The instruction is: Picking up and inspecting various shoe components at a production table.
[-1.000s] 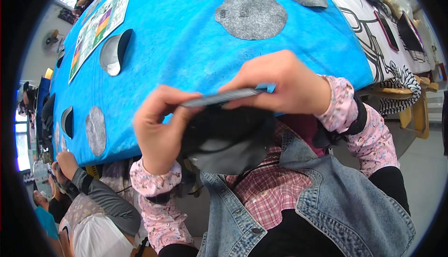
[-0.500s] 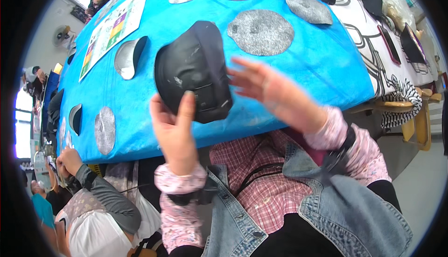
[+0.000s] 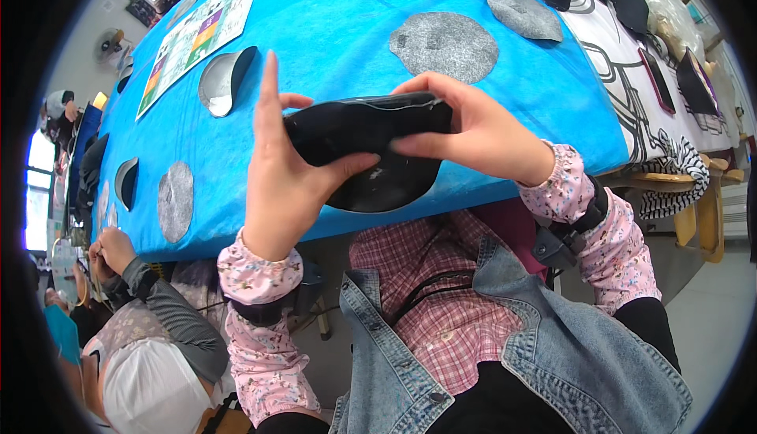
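Around, grey discs (image 3: 444, 46) and a printed sheet (image 3: 206, 36) lie on the blue tabletop (image 3: 339, 48). Black piece (image 3: 347, 130) over its near edge, grasped at both ends: left grip (image 3: 284, 174) forefinger upright; right grip (image 3: 485, 130) pinching, thumb inward.

Bright window (image 3: 39, 158), pale wall (image 3: 88, 36), grey floor (image 3: 694, 316)

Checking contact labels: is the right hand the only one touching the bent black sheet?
No, the left hand also touches the bent black sheet, its thumb lying across the sheet's near face.
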Motion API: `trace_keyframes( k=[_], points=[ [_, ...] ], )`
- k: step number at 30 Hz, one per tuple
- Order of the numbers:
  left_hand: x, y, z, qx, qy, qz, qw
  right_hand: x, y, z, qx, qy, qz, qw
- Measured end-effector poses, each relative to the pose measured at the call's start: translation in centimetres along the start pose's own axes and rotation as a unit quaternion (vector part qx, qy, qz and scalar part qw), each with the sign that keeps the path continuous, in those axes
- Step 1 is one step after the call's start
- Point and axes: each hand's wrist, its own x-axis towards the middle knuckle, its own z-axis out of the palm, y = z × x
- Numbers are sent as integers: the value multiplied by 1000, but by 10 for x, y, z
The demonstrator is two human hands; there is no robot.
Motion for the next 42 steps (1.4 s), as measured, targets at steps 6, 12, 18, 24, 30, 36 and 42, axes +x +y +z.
trace_keyframes(
  k=[6,12,18,24,30,36,42],
  points=[
    [4,5,4,-183,47,-60,980,8,0,-3,-13,50,0,999],
    [2,0,5,44,131,179,974,3,0,-5,4,44,23,999],
    [-2,0,10,120,207,226,944,2,5,0,-9,53,16,998],
    [-5,-2,4,161,199,253,933,3,2,1,-20,31,26,999],
    [-2,0,11,183,219,338,897,1,6,-5,-24,22,85,996],
    [-10,-13,15,-180,7,-23,983,3,5,-9,-147,-2,-10,989],
    [-20,-10,-2,-157,17,5,987,-1,-8,-9,-181,2,-145,973]
  ],
)
